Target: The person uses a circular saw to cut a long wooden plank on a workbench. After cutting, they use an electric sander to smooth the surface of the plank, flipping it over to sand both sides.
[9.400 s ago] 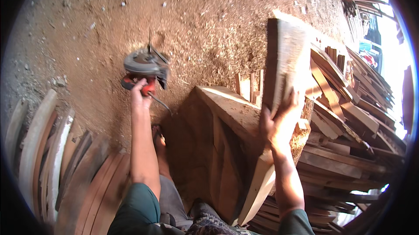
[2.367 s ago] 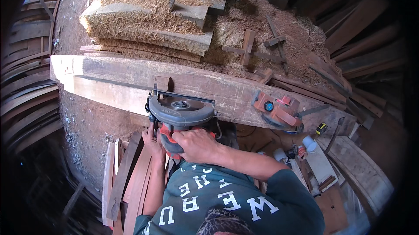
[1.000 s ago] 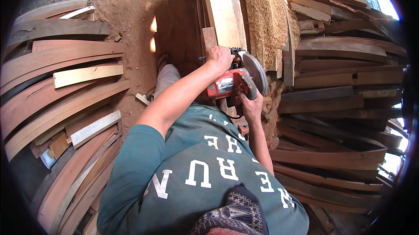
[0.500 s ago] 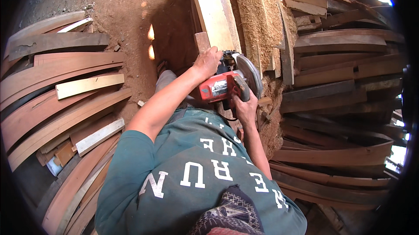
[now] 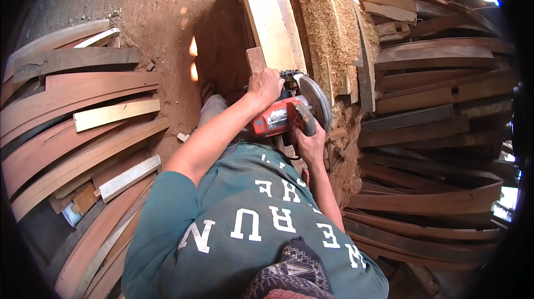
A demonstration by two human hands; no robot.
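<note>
While the pale plank (image 5: 267,15) lies ahead, left hand (image 5: 265,86) apparently gripping red circular saw (image 5: 289,114), right hand (image 5: 309,142) clasping its handle.

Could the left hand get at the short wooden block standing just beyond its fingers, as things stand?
Probably yes. The left hand rests on top of the red circular saw, and the short wooden block stands just past its fingertips with nothing between them; it would have to let go of the saw.

Your single head camera looks steeply down over your green printed shirt (image 5: 250,227), close above your left hand (image 5: 264,86) and right hand (image 5: 310,144). Beyond your fingertips, the pale wooden plank (image 5: 267,15) runs toward the frame's top.
</note>
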